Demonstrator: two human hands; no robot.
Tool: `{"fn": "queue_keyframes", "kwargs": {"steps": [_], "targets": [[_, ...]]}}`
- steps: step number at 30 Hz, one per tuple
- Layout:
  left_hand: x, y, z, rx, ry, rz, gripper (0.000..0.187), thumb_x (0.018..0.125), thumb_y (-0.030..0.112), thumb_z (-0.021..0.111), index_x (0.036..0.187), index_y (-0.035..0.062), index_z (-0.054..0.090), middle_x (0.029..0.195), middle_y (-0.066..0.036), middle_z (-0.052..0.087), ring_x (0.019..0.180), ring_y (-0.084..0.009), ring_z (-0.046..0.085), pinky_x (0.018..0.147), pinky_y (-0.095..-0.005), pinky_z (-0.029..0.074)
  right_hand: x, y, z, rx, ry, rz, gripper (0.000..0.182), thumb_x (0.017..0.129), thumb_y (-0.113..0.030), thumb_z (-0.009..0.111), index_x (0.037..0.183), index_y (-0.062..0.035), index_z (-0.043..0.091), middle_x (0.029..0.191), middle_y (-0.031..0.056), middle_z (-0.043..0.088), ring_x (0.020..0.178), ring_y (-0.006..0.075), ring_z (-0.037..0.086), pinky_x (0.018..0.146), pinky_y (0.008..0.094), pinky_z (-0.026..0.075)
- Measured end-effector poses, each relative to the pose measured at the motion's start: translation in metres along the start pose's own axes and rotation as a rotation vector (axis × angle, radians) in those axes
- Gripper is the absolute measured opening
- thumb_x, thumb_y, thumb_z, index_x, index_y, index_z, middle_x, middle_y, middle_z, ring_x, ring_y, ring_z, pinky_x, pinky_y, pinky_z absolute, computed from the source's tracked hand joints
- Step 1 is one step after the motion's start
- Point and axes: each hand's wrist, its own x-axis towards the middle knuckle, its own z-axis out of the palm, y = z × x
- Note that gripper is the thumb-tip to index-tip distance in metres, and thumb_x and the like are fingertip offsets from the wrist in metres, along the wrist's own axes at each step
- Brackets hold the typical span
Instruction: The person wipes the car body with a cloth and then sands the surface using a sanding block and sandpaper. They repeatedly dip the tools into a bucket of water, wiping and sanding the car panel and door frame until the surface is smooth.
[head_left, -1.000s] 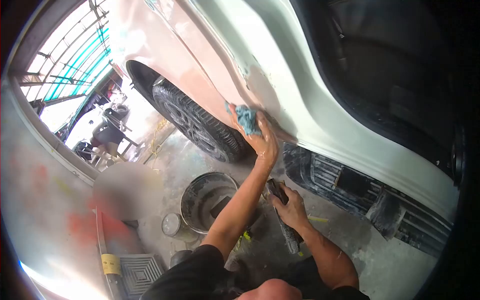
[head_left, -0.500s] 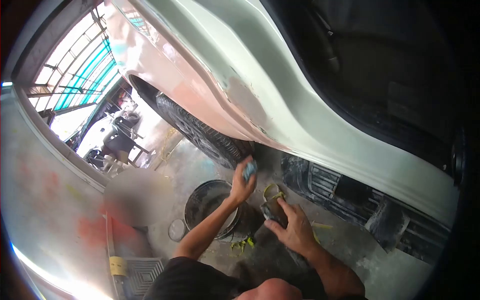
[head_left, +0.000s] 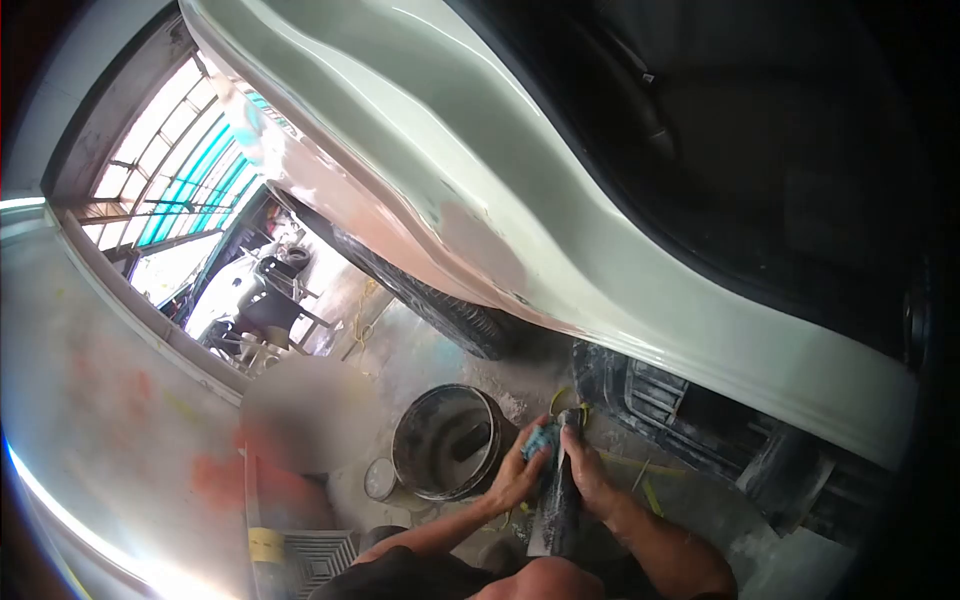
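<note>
My left hand (head_left: 514,478) is closed around a crumpled light-blue cloth or sponge (head_left: 540,440). Beside it, my right hand (head_left: 592,478) grips a dark, dusty block (head_left: 572,418), seen nearly edge-on; its lower part cannot be told apart from the dusty dark surface below. Both hands are close together, low in front of me, with the blue piece against or very near the block's left side. Just left of the hands stands a round black bucket (head_left: 402,476) with grey, dirty walls and a dark shape inside.
A pale vehicle body (head_left: 640,290) with pinkish patches crosses above, over a tire (head_left: 450,315) and a dusty black side step (head_left: 650,400). Near the bucket is a small round container (head_left: 380,479). Another grey painted panel (head_left: 90,400) fills the left side.
My left hand has come down and right, from beside the tire to the block. The block now appears more upright and edge-on in my right hand. The camera view has shifted.
</note>
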Motion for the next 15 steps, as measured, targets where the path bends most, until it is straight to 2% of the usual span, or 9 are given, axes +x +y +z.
{"fn": "queue_keyframes", "kwargs": {"steps": [3, 4, 7, 8, 11, 12, 15], "targets": [[-0.003, 0.022, -0.001, -0.025, -0.104, 0.124, 0.073, 0.108, 0.049, 0.043, 0.166, 0.0102, 0.02, 0.17, -0.02, 0.018, 0.158, -0.0336, 0.018, 0.126, -0.0421, 0.014, -0.015, -0.021, 0.013, 0.082, -0.039, 0.061, 0.038, 0.099, -0.028, 0.066, 0.126, -0.0016, 0.063, 0.11, 0.0062, 0.065, 0.095, 0.0157, 0.062, 0.086, 0.033, 0.051], [-0.001, 0.026, -0.008, 0.037, -0.176, 0.13, 0.086, 0.105, 0.065, 0.033, 0.167, 0.0101, 0.012, 0.173, -0.02, 0.006, 0.159, -0.0369, 0.009, 0.127, -0.0437, 0.008, -0.015, -0.022, 0.01, 0.099, -0.066, 0.084, 0.036, 0.097, -0.027, 0.068, 0.123, -0.0018, 0.064, 0.108, 0.0059, 0.066, 0.093, 0.0155, 0.063, 0.083, 0.0335, 0.051], [0.01, 0.033, -0.038, 0.156, -0.254, 0.148, 0.092, 0.103, 0.07, 0.029, 0.166, 0.005, 0.012, 0.172, -0.022, 0.01, 0.159, -0.0368, 0.01, 0.127, -0.0435, 0.008, -0.01, -0.023, -0.001, 0.075, -0.122, 0.184, 0.03, 0.096, -0.023, 0.067, 0.118, -0.0034, 0.065, 0.099, 0.0056, 0.068, 0.086, 0.0165, 0.067, 0.077, 0.0346, 0.055], [0.018, 0.013, -0.047, 0.134, -0.225, 0.17, 0.095, 0.103, 0.071, 0.028, 0.165, 0.0006, 0.011, 0.171, -0.022, 0.013, 0.159, -0.037, 0.01, 0.127, -0.0432, 0.008, -0.006, -0.021, -0.005, 0.05, -0.136, 0.224, 0.028, 0.095, -0.022, 0.066, 0.118, -0.004, 0.064, 0.095, 0.0056, 0.069, 0.083, 0.0172, 0.069, 0.076, 0.0349, 0.056], [0.05, 0.042, -0.081, 0.311, 0.241, 0.376, 0.089, 0.107, 0.06, 0.026, 0.162, -0.0072, 0.008, 0.17, -0.028, 0.008, 0.159, -0.0383, 0.006, 0.128, -0.045, 0.006, 0.011, -0.005, -0.019, 0.012, -0.22, 0.17, 0.026, 0.095, -0.023, 0.066, 0.112, -0.0035, 0.066, 0.09, 0.0051, 0.069, 0.081, 0.0177, 0.069, 0.076, 0.0357, 0.056], [0.072, 0.094, -0.093, 0.434, 0.349, 0.58, 0.085, 0.108, 0.056, 0.025, 0.162, -0.0076, 0.004, 0.17, -0.028, 0.002, 0.159, -0.0399, 0.003, 0.128, -0.0468, 0.005, 0.012, -0.005, -0.018, 0.03, -0.219, 0.174, 0.026, 0.095, -0.023, 0.065, 0.111, -0.0033, 0.066, 0.092, 0.0052, 0.069, 0.082, 0.0176, 0.069, 0.076, 0.0358, 0.056], [0.145, 0.174, -0.133, 0.663, 0.622, 0.994, 0.083, 0.109, 0.053, 0.021, 0.161, -0.0074, -0.002, 0.17, -0.03, -0.005, 0.158, -0.0426, -0.003, 0.127, -0.049, 0.0, 0.012, -0.002, -0.01, 0.06, -0.21, 0.164, 0.026, 0.094, -0.023, 0.066, 0.109, -0.0019, 0.067, 0.095, 0.0046, 0.068, 0.086, 0.0169, 0.067, 0.079, 0.0349, 0.053]]}}
